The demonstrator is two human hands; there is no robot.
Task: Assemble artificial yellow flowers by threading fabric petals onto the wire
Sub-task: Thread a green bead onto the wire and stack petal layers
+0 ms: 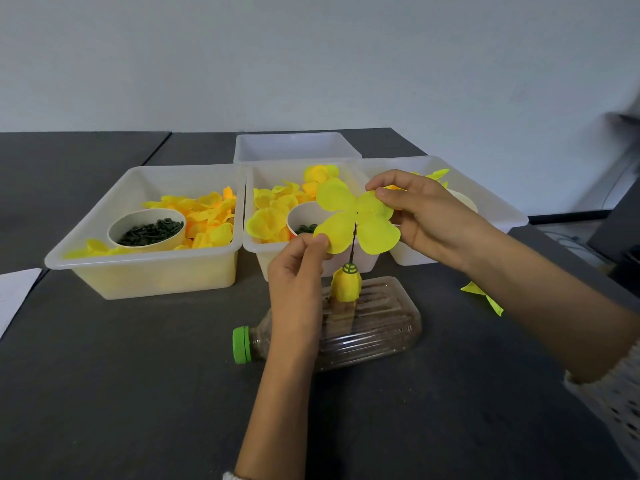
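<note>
a: where is the petal piece being kept?

b: the four-lobed fabric petal [356,216] is held up above the bench [138,393], in front of the middle tray [256,244]. its centre hole appears to be sitting at the tip of the thin dark wire [353,242], though the wire is too fine for that to be told for certain. lower on the wire a closed yellow bud [346,284] is already seated, and the wire is stood up from the clear bottle [363,323] lying on its side.

a: and the hands?

b: the left hand [298,271] is pinched on the lower left lobe between thumb and fingertip. the right hand [422,216] is closed on the upper right lobe in the same way. nothing else is carried by either.

a: how is the fabric likely to behave?

b: it is judged to be very light, thin and floppy, so little force is needed, and it can be creased or torn at the hole if pulled hard. a hold on opposite lobes, close to the centre, is probably best, so the hole is kept flat and open as it is slid down. the wire looks slender and may be bent if pushed sideways.
</note>
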